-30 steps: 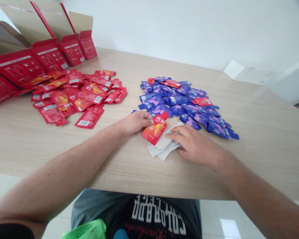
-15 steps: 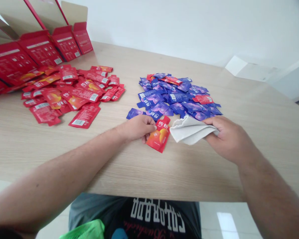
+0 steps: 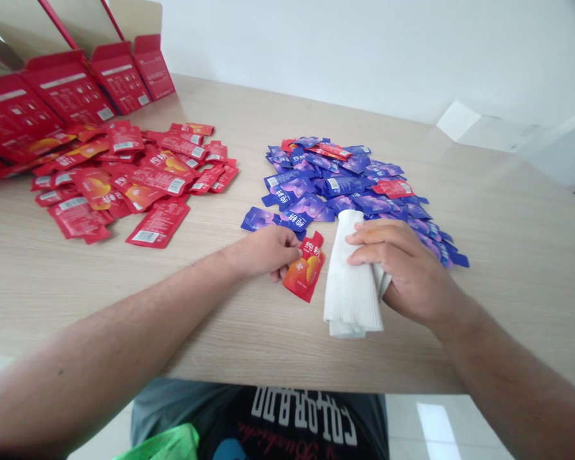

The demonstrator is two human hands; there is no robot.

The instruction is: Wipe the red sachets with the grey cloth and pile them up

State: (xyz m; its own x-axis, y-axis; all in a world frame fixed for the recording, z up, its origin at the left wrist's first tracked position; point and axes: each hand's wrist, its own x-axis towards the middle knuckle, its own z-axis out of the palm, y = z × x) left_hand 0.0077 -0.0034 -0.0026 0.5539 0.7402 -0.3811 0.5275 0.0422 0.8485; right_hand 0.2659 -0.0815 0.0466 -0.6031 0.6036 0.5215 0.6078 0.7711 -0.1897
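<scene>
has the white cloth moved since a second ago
Yes, the white cloth has moved to the right, judged against the pile of blue packets.

The flat red-orange pouch [image 3: 303, 275] looks like smooth plastic film, with slight shine; the flat blue-purple pouches [image 3: 343, 186] seem to be of similar film. The white folded cloth [image 3: 352, 300] is matt – its face carries fine ribs. The red cardboard boxes [image 3: 66, 96] are smooth outside and dull beige inside. The pale wood-grain surface [image 3: 249, 338] appears smooth – real wood or laminate, I cannot tell.
</scene>
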